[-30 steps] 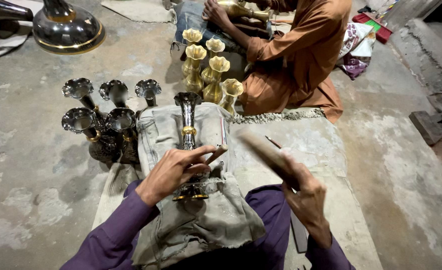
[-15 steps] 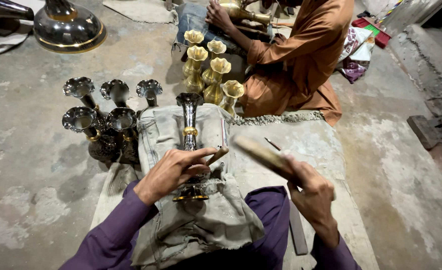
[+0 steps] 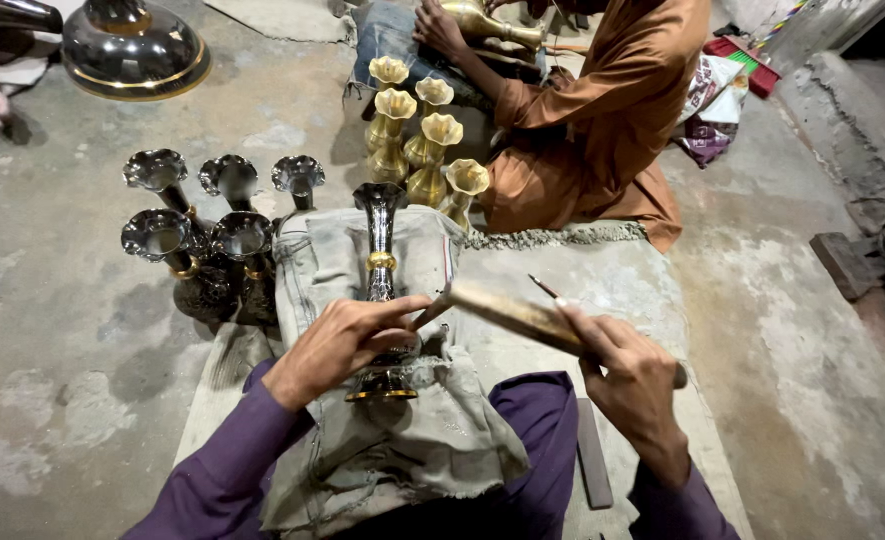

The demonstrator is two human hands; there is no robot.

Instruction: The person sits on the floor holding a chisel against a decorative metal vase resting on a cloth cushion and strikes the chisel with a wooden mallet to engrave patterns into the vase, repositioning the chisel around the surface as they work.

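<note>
Low in the middle of the frame, a dark vase (image 3: 381,262) with a gold band lies lengthwise on a grey cloth (image 3: 363,400) over the person's lap, its fluted mouth pointing up the picture and its gold-rimmed foot toward the body. Left hand (image 3: 341,340) rests across the vase's belly, fingers curled together to pinch a thin tool, probably a chisel, whose tip I cannot make out against the metal. Right hand (image 3: 631,378), lower right of centre, is closed round the handle of a wooden mallet (image 3: 508,310), its head hanging just above the left fingers. I take this for engraving work in mid-stroke, the mallet about to meet the tool; the coming blow would call for a short, square tap while the left hand keeps the vase from rolling on the cloth. Left of the cloth stands a cluster of dark vases (image 3: 203,225), upright and close together. Brass vases (image 3: 418,135) stand at upper centre, beside a seated person in an orange robe (image 3: 603,130) who handles another brass piece.
</note>
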